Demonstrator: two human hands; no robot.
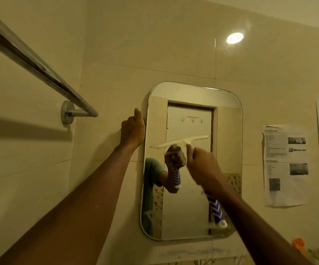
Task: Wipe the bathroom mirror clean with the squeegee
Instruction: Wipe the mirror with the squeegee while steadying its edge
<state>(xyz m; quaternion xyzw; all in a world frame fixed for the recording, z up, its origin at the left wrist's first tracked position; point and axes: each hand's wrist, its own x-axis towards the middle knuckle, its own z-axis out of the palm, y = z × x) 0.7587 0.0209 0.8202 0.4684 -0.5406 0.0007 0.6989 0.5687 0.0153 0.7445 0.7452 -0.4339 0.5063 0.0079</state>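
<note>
A rounded rectangular mirror (229,131) hangs on the tiled wall in front of me. My right hand (202,165) is closed around the handle of a cream squeegee (185,140), whose blade lies tilted across the glass at mid-height. The handle's blue-and-white end (217,211) sticks out below my wrist. My left hand (132,131) grips the mirror's left edge near the top. The glass reflects my hand, the squeegee and a door behind me.
A chrome towel bar (40,67) juts out from the wall at upper left, close to my left arm. Printed paper sheets (285,165) are stuck to the wall right of the mirror. A small shelf with an orange item (298,243) sits below right.
</note>
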